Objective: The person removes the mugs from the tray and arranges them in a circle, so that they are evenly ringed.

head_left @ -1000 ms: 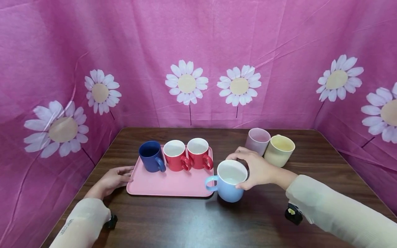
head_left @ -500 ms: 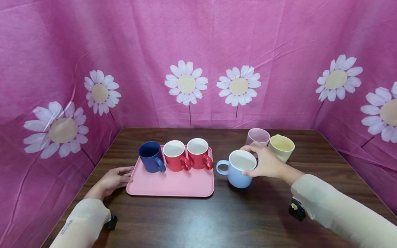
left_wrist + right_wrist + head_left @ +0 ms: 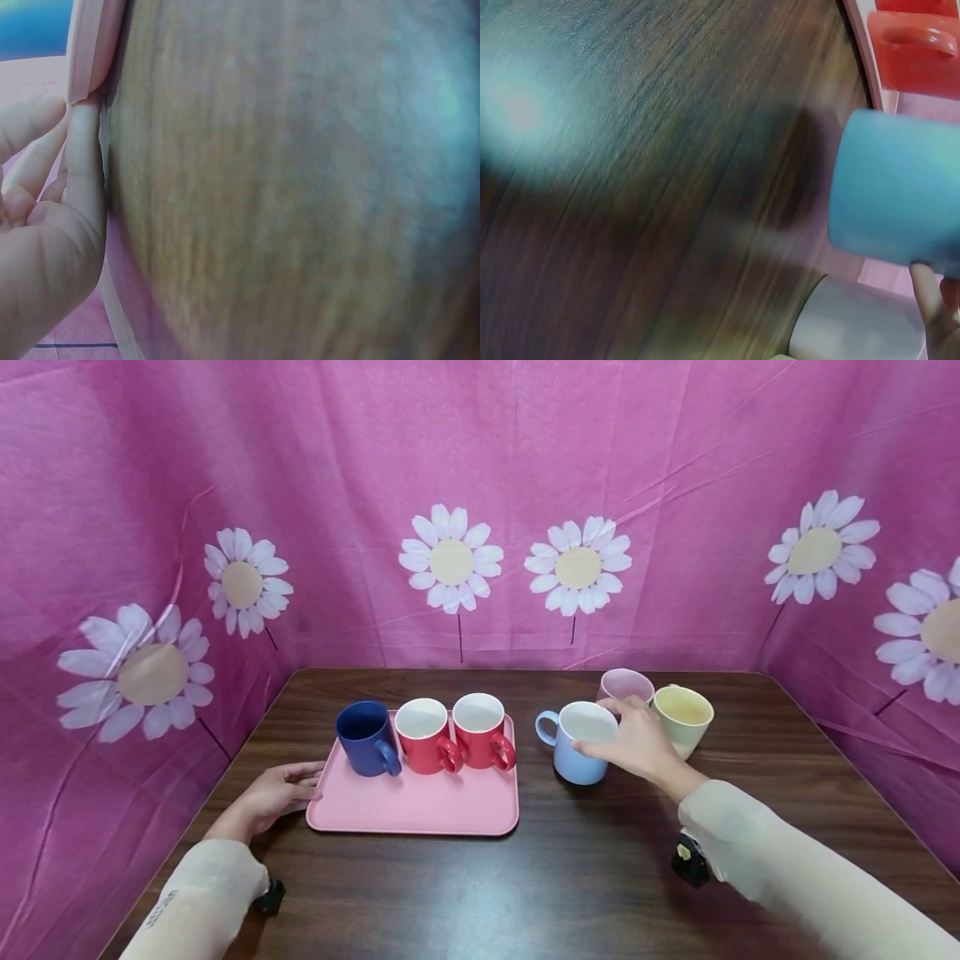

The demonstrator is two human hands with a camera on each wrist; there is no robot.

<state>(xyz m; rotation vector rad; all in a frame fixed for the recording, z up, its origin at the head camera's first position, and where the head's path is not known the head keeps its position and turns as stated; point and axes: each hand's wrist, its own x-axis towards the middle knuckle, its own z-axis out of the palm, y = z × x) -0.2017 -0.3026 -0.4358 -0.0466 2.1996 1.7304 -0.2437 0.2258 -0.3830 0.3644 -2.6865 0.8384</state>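
My right hand [image 3: 628, 745] grips a light blue mug [image 3: 577, 752] by its rim, on the brown table just right of the pink tray [image 3: 412, 806]; the mug's handle points left. The right wrist view shows the blue mug [image 3: 892, 187] with a fingertip [image 3: 930, 300] on its side. On the tray stand a dark blue mug [image 3: 366, 739] and two red mugs [image 3: 423, 737] [image 3: 482, 732] in a row. My left hand [image 3: 279, 793] rests flat on the table, fingertips touching the tray's left edge [image 3: 90, 45].
A pale pink mug [image 3: 626, 683] and a pale yellow mug [image 3: 682, 718] stand right behind my right hand. Pink daisy-print cloth walls the table on three sides. Bare dark wood table [image 3: 525, 877] lies in front of the tray.
My right hand has carried the light blue mug from the tray's front right corner back and to the right, setting it beside the pink mug. The left hand has not moved.
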